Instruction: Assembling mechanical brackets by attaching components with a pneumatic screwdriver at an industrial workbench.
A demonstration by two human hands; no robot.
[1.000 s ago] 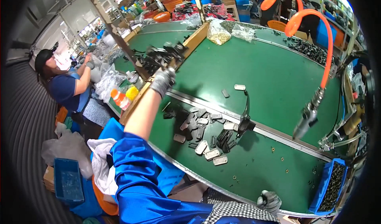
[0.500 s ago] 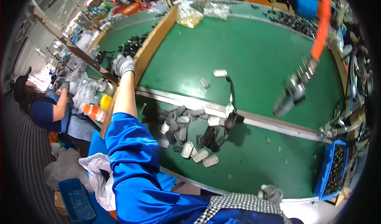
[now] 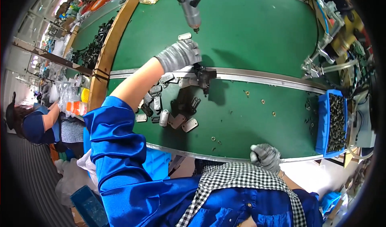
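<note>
My left hand (image 3: 180,56), in a grey glove, reaches over the metal rail with its fingers curled closed. Whatever it may hold is hidden beneath the fingers. Just beyond it lies a pale oblong plate (image 3: 184,36). Close by its fingertips, a small black fixture (image 3: 205,77) stands at the rail. A silver power driver (image 3: 190,11) hangs point down above the far bench. My right hand (image 3: 266,156), also gloved in grey, rests at the bench's near edge, its fingers folded in; their inner side cannot be seen. Left of the fixture lie several pale oblong plates (image 3: 189,124) and dark casings (image 3: 177,121).
A wooden divider (image 3: 107,52) bounds the green bench (image 3: 249,38) at left, with black parts (image 3: 96,42) past it. At right stands a blue bin (image 3: 323,124) full of small dark pieces. Small brass pieces (image 3: 263,101) lie nearer. A co-worker (image 3: 34,124) is at far left.
My left hand has come from the black parts by the wooden divider to the middle of the bench. The view has turned, and the hanging driver now appears farther left. My right hand stays near the edge.
</note>
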